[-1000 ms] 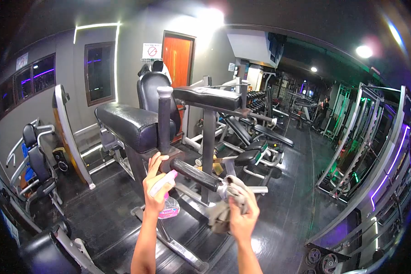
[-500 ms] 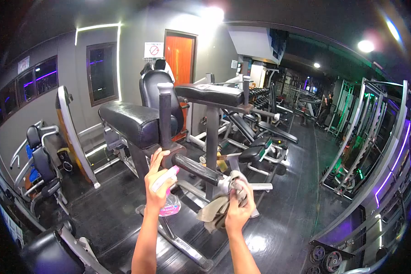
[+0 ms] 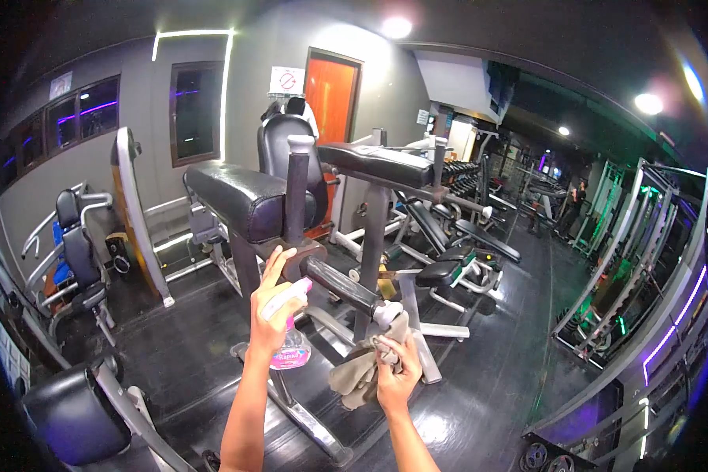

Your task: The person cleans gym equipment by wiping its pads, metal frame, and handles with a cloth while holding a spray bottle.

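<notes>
My left hand (image 3: 269, 313) is wrapped round the neck of a spray bottle (image 3: 293, 352) with a pink-and-white trigger head and a pink label. Its stretched fingertips reach up to the metal bracket at the base of a padded exercise machine. From that bracket a black grip bar (image 3: 342, 283) slants down to a silver end cap (image 3: 387, 313). Just below the cap, my right hand (image 3: 400, 370) pinches a bunched grey-beige cloth (image 3: 358, 371). The cloth's upper edge lies against or very near the cap; I cannot tell whether they touch.
Black arm pads (image 3: 240, 197) and an upright post (image 3: 296, 189) rise behind my left hand. A seat pad (image 3: 79, 413) stands at the lower left. Benches (image 3: 448, 267) and a dumbbell rack (image 3: 464, 181) are farther back. A person (image 3: 576, 208) stands in the distance at right.
My right hand and the cloth have moved down off the end of the bar, uncovering the silver cap. My left hand keeps the bottle by the bracket. The view has shifted slightly.
</notes>
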`<state>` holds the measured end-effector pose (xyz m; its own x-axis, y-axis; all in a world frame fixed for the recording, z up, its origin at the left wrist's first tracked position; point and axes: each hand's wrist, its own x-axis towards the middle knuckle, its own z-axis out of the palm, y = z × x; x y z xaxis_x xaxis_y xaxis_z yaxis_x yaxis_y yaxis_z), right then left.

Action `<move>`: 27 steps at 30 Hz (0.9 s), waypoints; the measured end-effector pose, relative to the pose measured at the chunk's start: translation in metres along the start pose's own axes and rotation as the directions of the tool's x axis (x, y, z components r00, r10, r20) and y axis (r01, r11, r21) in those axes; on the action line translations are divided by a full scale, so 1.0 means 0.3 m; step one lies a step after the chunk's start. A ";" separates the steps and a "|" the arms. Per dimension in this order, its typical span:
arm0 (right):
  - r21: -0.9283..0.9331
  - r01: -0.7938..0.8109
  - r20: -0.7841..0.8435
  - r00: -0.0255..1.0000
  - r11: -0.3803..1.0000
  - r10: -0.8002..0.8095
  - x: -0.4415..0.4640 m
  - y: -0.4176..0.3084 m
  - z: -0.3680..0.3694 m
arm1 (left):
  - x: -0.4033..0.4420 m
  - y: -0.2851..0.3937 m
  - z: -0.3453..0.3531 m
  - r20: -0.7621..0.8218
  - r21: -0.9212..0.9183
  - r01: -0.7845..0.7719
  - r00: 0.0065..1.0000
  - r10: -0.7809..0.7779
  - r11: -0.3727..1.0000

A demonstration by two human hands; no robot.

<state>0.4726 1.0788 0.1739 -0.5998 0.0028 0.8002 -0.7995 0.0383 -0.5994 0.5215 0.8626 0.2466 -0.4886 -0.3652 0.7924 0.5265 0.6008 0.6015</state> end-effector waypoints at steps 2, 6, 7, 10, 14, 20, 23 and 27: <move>0.117 -0.132 0.013 0.991 0.984 0.131 0.001 0.027 -0.009 | -0.019 0.023 -0.010 -0.036 0.015 0.019 0.999 -0.019 1.000; 0.318 -0.452 0.115 0.891 0.833 0.440 -0.011 0.121 -0.054 | -0.153 0.055 -0.025 0.071 -0.024 0.146 0.987 -0.144 0.989; 0.277 -0.443 0.146 0.897 0.853 0.418 -0.006 0.146 -0.070 | -0.190 0.070 -0.018 0.134 -0.094 0.231 0.967 -0.218 0.968; 0.316 -0.523 0.262 0.850 0.792 0.457 0.022 0.195 -0.138 | -0.294 0.117 0.040 0.295 -0.152 0.418 0.884 -0.362 0.896; 0.411 -0.648 0.405 0.760 0.641 0.508 0.092 0.256 -0.271 | -0.437 0.195 0.194 0.251 -0.237 0.670 0.742 -0.622 0.704; 0.376 -0.655 0.541 0.729 0.656 0.419 0.100 0.486 -0.498 | -0.566 0.274 0.486 0.151 -0.260 0.696 0.714 -0.684 0.669; 0.352 -0.610 0.579 0.738 0.710 0.346 0.122 0.599 -0.592 | -0.576 0.301 0.628 0.124 -0.307 0.719 0.680 -0.723 0.624; 0.355 -0.612 0.593 0.732 0.706 0.337 0.214 0.715 -0.714 | -0.546 0.290 0.793 0.061 -0.282 0.689 0.707 -0.705 0.667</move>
<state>0.2695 1.3012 0.1011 -0.7272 -0.5772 0.3714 -0.2088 -0.3293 -0.9208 0.4817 1.1439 0.1451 -0.7585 -0.6386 0.1301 0.2105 -0.0511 0.9763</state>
